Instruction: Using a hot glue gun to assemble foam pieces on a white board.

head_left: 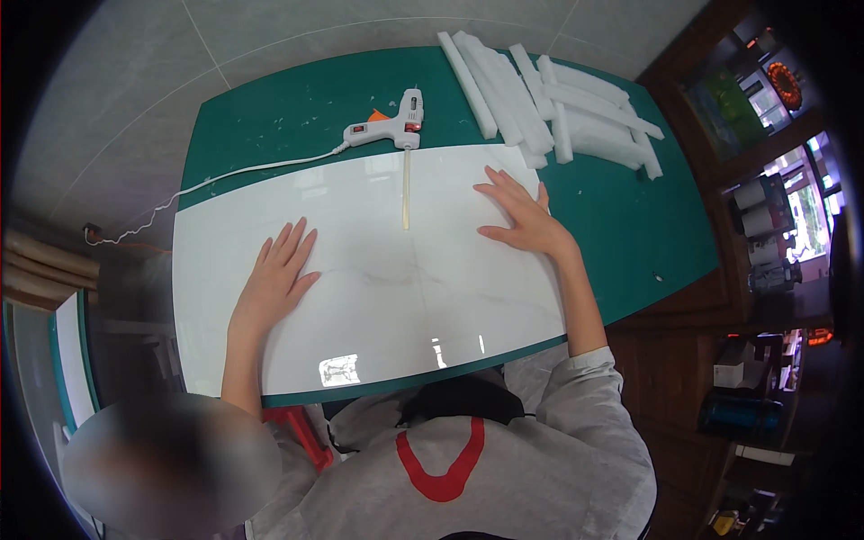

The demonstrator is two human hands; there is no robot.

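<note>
A glossy white marbled board (360,333) lies across the near part of a green tabletop. My left hand (277,274) rests on its left half, fingers spread and palm down. On its right side lies my right hand (524,214), also flat with the fingers apart; neither hand holds anything. Beyond the board, between the hands, a white hot glue gun (387,129) with an orange trigger lies on its side. From its back end a long pale glue stick (406,191) reaches over the board toward me.
White foam strips (576,108) are heaped at the table's far right. The glue gun's cord (243,169) runs left to a socket (92,234) by the wall. Wooden shelves (747,297) with jars and boxes stand at right. A red stool (301,436) shows under the near edge.
</note>
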